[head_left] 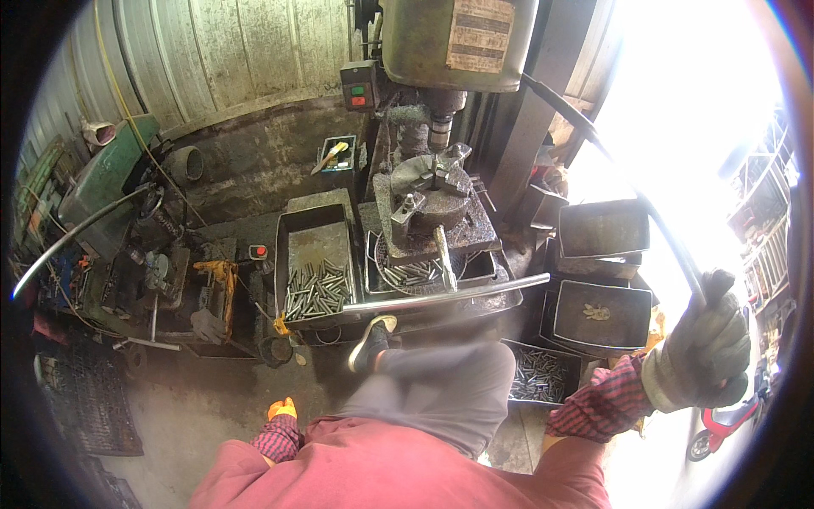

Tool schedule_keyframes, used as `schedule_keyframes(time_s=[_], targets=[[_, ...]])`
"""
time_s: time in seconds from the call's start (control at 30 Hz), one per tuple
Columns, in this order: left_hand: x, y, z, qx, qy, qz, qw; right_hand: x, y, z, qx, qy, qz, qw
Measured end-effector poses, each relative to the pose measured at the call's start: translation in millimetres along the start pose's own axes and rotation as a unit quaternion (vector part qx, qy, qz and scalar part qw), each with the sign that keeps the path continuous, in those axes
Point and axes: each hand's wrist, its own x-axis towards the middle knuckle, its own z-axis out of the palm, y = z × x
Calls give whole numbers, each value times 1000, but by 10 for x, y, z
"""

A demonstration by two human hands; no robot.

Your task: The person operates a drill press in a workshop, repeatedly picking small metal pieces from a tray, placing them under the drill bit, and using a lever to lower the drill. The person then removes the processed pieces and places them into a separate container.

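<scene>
My right hand [702, 352], in a grey work glove, is closed around the end of the long feed lever [657, 208] of a drill press [458, 38]. Below the press head, its chuck [441, 131] hangs over a round clamping fixture [432, 188] bolted to the oily table. What sits in the fixture's jaws is too small to make out. My left hand [282, 409], in an orange glove, is low at my left side, fingers curled, apart from the machine; nothing shows in it. Short metal pins [315, 290] lie in a tray [318, 233] left of the table.
More pins fill a bin [543, 373] by my right leg. Stacked metal trays [602, 229] stand at the right. A long metal bar [449, 299] crosses before the press. A brush [332, 155] rests on a small box. Another green machine [106, 191] stands left.
</scene>
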Motion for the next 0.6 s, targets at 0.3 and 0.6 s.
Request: schedule_keyframes(time_s=[0.3, 0.6], targets=[[-44, 1157, -454, -295, -5, 255, 921, 187, 44, 128, 6, 45, -3, 999], [-1649, 3175, -2026, -393, -105, 584, 702, 327, 47, 39, -592, 65, -165, 786]])
